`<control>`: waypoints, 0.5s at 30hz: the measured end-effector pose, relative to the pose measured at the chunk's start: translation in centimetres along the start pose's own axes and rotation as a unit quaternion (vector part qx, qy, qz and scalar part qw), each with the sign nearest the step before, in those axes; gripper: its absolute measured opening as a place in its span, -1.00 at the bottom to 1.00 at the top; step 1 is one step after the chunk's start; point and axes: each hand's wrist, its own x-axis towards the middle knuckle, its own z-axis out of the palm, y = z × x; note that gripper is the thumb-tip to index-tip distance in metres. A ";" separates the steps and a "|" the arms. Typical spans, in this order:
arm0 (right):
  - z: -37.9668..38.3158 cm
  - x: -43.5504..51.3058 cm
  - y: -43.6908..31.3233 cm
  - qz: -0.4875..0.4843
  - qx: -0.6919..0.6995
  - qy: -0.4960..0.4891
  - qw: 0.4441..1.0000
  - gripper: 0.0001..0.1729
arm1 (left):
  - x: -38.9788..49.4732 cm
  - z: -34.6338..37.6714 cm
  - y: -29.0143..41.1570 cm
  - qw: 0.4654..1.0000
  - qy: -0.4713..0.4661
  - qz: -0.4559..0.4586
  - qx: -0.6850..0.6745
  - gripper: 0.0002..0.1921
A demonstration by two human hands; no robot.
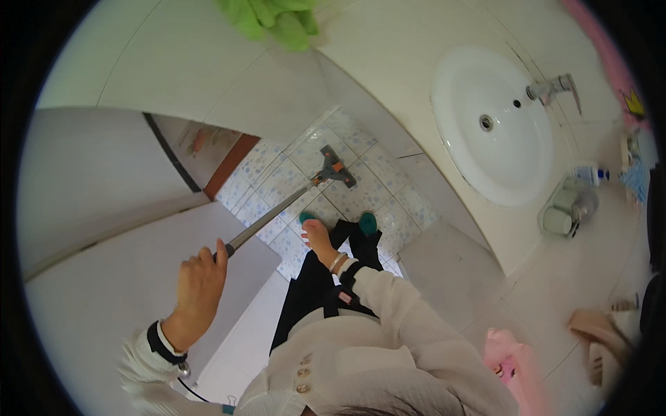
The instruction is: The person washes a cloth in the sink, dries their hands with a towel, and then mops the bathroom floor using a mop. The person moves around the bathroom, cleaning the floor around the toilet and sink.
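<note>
My left hand is closed around the dark grip at the upper end of a long metal pole. The pole slants down to a grey and orange T-shaped floor-tool head, which rests on the patterned floor tiles. My right hand hangs in front of my legs, off the pole, its fingers loosely apart and holding nothing that I can see. It is above my feet, which wear green footwear. A bracelet circles the right wrist.
On the right is a countertop with a white oval sink and a metal faucet. Cups and a bottle stand beyond its end. A green cloth hangs at the top. Pale panels and a brown threshold lie left.
</note>
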 end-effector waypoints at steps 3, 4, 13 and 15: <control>1.4 4.6 -0.1 0.151 0.283 0.067 0.945 -0.33 | -0.2 -2.1 0.5 0.997 0.063 0.030 0.034 -0.60; 2.2 6.0 -0.5 0.128 0.425 0.055 0.894 -0.20 | -0.4 -2.8 0.4 0.993 0.081 0.077 0.026 -0.59; 1.8 8.7 2.0 -0.041 0.670 0.041 0.740 -0.80 | 1.4 1.4 -7.5 0.977 0.141 0.145 -0.073 -0.54; -2.9 7.4 2.7 -0.091 0.553 0.128 0.818 -0.79 | 4.6 3.1 -6.1 0.960 0.177 0.190 -0.108 -0.57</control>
